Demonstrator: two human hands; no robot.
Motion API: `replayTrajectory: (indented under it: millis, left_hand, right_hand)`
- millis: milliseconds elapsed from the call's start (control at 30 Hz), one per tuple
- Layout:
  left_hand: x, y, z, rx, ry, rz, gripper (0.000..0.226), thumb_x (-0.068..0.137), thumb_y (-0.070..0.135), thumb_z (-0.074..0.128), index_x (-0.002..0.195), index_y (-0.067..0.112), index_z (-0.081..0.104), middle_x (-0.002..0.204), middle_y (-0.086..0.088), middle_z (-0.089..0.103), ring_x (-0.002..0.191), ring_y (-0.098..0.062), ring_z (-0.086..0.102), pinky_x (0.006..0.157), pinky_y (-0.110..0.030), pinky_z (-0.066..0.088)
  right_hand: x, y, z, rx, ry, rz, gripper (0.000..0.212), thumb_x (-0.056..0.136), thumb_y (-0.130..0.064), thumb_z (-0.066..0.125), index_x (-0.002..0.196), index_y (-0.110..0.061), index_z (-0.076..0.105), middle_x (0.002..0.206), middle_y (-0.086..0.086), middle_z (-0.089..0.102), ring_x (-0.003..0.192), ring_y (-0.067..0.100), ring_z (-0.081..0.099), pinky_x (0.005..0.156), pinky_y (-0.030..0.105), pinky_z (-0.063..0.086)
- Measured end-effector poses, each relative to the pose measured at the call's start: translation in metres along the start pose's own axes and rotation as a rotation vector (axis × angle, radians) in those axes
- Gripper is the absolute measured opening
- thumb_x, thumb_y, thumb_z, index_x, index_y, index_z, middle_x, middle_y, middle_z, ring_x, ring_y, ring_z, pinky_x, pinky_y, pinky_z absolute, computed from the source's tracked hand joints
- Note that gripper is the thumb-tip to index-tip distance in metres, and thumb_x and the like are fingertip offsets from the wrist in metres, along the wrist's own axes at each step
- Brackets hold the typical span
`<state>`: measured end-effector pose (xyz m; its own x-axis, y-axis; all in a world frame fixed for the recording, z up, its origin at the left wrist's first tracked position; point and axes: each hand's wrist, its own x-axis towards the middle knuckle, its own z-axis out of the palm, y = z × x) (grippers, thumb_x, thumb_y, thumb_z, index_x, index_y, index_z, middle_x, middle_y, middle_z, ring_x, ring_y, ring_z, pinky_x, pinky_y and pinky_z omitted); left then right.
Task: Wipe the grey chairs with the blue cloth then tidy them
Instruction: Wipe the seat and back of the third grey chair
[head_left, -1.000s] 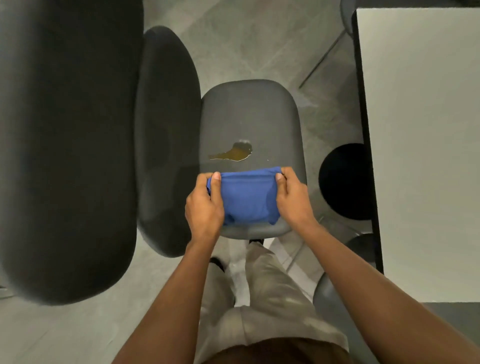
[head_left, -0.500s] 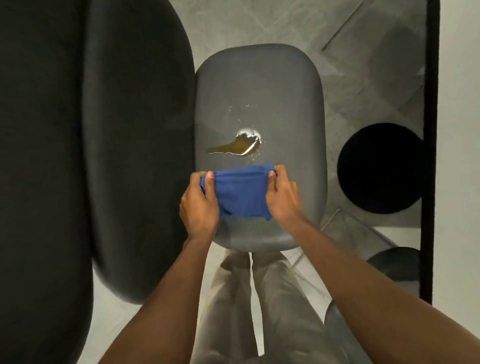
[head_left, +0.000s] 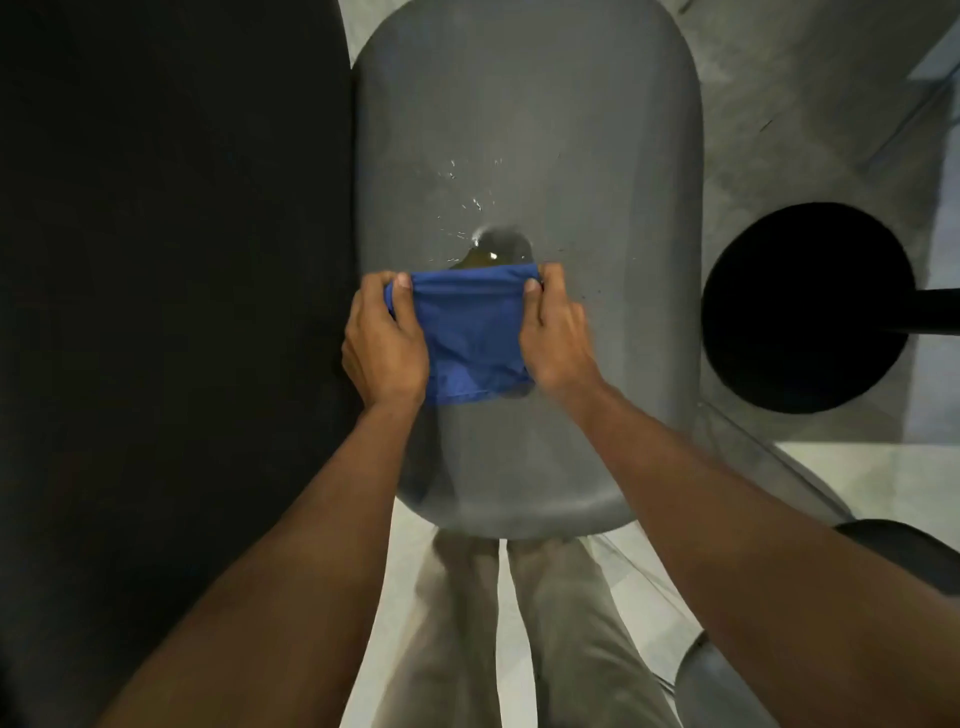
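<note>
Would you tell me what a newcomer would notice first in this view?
The blue cloth stands out most, stretched between the left hand and right hand on the middle of the grey chair. Just beyond its far edge lies a brownish spill with droplets scattered past it. A black round base sits on the floor to the right.

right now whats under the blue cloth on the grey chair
The blue cloth lies on the grey chair seat, its far edge over the near part of a brownish spill. How far the spill runs underneath is hidden.
</note>
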<state>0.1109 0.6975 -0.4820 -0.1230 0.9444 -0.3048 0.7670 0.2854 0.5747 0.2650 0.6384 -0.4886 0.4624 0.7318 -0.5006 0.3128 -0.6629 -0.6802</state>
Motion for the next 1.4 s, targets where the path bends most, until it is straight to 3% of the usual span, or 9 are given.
replayTrajectory:
  millis: [167, 267, 400, 567, 700, 800, 933, 1067, 1400]
  left_hand:
    - [0.033, 0.007, 0.016, 0.001, 0.079, 0.026, 0.031, 0.109, 0.044, 0.043, 0.107, 0.019, 0.061, 0.107, 0.004, 0.063, 0.089, -0.014, 0.057, 0.073, -0.031, 0.039]
    - [0.046, 0.004, 0.025, 0.002, 0.113, 0.051, 0.030, 0.108, 0.042, 0.044, 0.107, 0.019, 0.062, 0.109, 0.003, 0.062, 0.094, -0.017, 0.059, 0.077, -0.035, 0.044]
    - [0.051, -0.005, 0.044, 0.076, 0.115, 0.143, 0.028, 0.105, 0.037, 0.048, 0.120, 0.021, 0.064, 0.129, -0.002, 0.059, 0.119, -0.025, 0.054, 0.098, -0.046, 0.047]
    - [0.030, -0.005, 0.079, 0.337, 0.030, 0.356, 0.047, 0.104, 0.042, 0.050, 0.146, 0.021, 0.053, 0.165, -0.009, 0.034, 0.155, -0.037, 0.022, 0.125, -0.056, 0.018]
    - [0.009, -0.023, 0.110, 0.521, -0.130, 0.473, 0.069, 0.102, 0.064, 0.042, 0.159, 0.027, 0.035, 0.171, -0.005, 0.018, 0.158, -0.037, 0.009, 0.124, -0.063, 0.010]
    - [0.015, -0.045, 0.116, 0.610, -0.128, 0.532, 0.075, 0.101, 0.071, 0.034, 0.163, 0.031, 0.022, 0.173, -0.003, 0.011, 0.158, -0.037, 0.005, 0.123, -0.066, 0.009]
    - [0.026, -0.046, 0.118, 0.642, -0.077, 0.548, 0.069, 0.104, 0.067, 0.031, 0.164, 0.033, 0.021, 0.172, -0.002, 0.013, 0.158, -0.038, 0.007, 0.122, -0.066, 0.010]
    - [0.046, -0.034, 0.120, 0.642, -0.068, 0.558, 0.063, 0.107, 0.061, 0.024, 0.164, 0.033, 0.017, 0.172, -0.003, 0.012, 0.158, -0.039, 0.007, 0.122, -0.067, 0.011]
    - [0.161, 0.087, 0.153, 0.576, 0.082, 0.525, 0.058, 0.109, 0.048, 0.013, 0.164, 0.031, 0.012, 0.173, -0.002, 0.010, 0.158, -0.039, 0.005, 0.124, -0.064, 0.005]
  right_hand:
    - [0.039, -0.002, 0.005, -0.008, 0.008, -0.113, 0.019, 0.109, -0.027, 0.033, 0.110, -0.013, 0.047, 0.079, -0.004, 0.050, 0.078, 0.031, 0.056, 0.071, 0.041, 0.043]
    - [0.057, 0.000, 0.009, -0.023, 0.021, -0.164, 0.012, 0.108, -0.025, 0.036, 0.100, -0.020, 0.043, 0.082, -0.008, 0.048, 0.076, 0.021, 0.050, 0.069, 0.036, 0.038]
    - [0.076, 0.008, 0.012, -0.108, 0.041, -0.176, 0.018, 0.105, -0.026, 0.043, 0.112, -0.015, 0.056, 0.107, 0.002, 0.056, 0.097, 0.022, 0.054, 0.081, 0.040, 0.046]
    - [0.083, 0.020, 0.007, -0.200, 0.102, -0.168, 0.023, 0.103, -0.026, 0.047, 0.121, -0.019, 0.060, 0.118, 0.004, 0.057, 0.110, 0.024, 0.052, 0.084, 0.039, 0.047]
    - [0.080, 0.042, -0.002, -0.359, 0.317, -0.242, 0.024, 0.100, -0.026, 0.048, 0.118, -0.020, 0.064, 0.117, 0.008, 0.058, 0.108, 0.031, 0.052, 0.088, 0.045, 0.041]
    - [0.081, 0.063, -0.008, -0.429, 0.371, -0.250, 0.030, 0.100, -0.026, 0.049, 0.127, -0.021, 0.061, 0.130, 0.006, 0.056, 0.124, 0.028, 0.049, 0.101, 0.047, 0.036]
    - [0.078, 0.088, -0.003, -0.536, 0.328, -0.306, 0.043, 0.104, -0.024, 0.046, 0.146, -0.017, 0.049, 0.153, 0.008, 0.045, 0.149, 0.029, 0.030, 0.121, 0.050, 0.022]
    - [0.076, 0.099, 0.007, -0.651, 0.263, -0.296, 0.051, 0.108, -0.028, 0.036, 0.158, -0.018, 0.030, 0.165, 0.008, 0.027, 0.156, 0.029, 0.013, 0.126, 0.052, 0.009]
    - [0.080, 0.103, 0.015, -0.699, 0.311, -0.310, 0.055, 0.106, -0.028, 0.035, 0.159, -0.018, 0.023, 0.167, 0.007, 0.022, 0.156, 0.030, 0.010, 0.126, 0.052, 0.006]
